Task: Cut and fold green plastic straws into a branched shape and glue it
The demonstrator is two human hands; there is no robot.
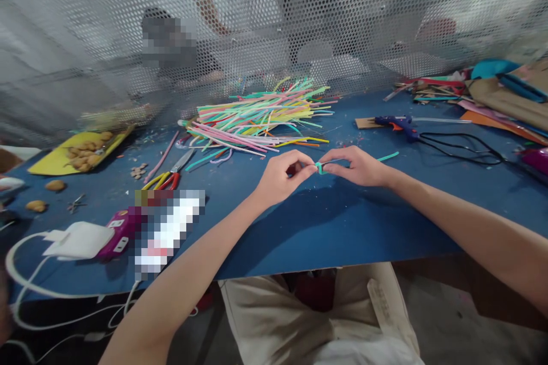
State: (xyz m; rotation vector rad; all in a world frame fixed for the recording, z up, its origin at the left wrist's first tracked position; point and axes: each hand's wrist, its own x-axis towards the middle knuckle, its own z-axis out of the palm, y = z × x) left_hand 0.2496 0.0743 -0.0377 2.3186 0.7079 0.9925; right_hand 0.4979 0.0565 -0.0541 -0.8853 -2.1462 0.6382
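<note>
My left hand and my right hand meet above the blue table, both pinching a teal pipe cleaner. Between the fingertips the pipe cleaner is bent into a small loop, and its free end trails off to the right past my right hand. A pile of colourful pipe cleaners lies just beyond my hands.
A blue glue gun with a black cord lies at the right, with paper scraps behind it. Red-and-yellow pliers, a power strip with a white charger and a yellow sheet holding brown pieces sit left. A perforated screen backs the table.
</note>
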